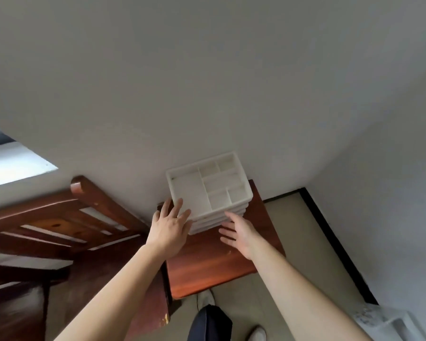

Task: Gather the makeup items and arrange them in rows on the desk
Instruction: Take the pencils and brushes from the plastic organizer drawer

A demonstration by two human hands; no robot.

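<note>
White plastic organiser (208, 187): compartmented top tray over stacked drawers, standing at the back of a reddish-brown wooden desk (212, 262), against the pale wall (207, 82); compartments look empty, though the view is soft. Left hand (170, 223): fingers spread, laid on the organiser's near left corner, gripping nothing. Right hand (239, 230): open, fingers loosely curled, just beside the drawer fronts, contact uncertain. Wooden chair (67, 225): left of desk. White shoes (205, 300): on floor below.
</note>
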